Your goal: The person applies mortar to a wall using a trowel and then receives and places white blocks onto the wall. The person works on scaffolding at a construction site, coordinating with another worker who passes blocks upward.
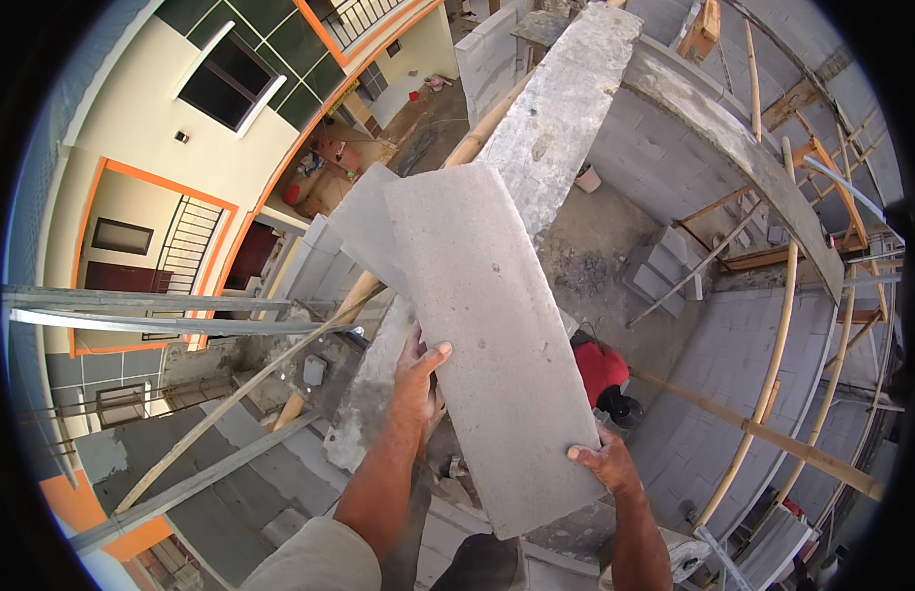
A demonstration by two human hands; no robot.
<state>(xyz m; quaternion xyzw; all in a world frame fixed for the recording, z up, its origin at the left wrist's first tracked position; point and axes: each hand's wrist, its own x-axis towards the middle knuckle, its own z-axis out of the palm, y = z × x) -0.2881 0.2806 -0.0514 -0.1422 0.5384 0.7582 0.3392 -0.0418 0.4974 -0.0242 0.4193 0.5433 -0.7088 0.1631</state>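
Note:
A long grey concrete block (492,335) slants across the middle of the view, held between my two hands. My left hand (418,372) grips its left long edge, with the thumb on the upper face. At its lower right edge my right hand (605,457) is closed round the block, thumb on top as well; the fingers of both hands are partly hidden behind it. A second grey block (361,219) shows beyond the far left edge of the held one. Behind both runs a worn, cement-stained plank (566,108); how the blocks touch it is hidden.
Far below, a person in red (600,366) is partly covered by the block. Stacked blocks (664,264) and a bucket (587,178) stand on the lower floor. Bamboo poles (787,364) rise at right; metal bars (152,323) cross at left. A cream-and-orange building (142,98) stands at left.

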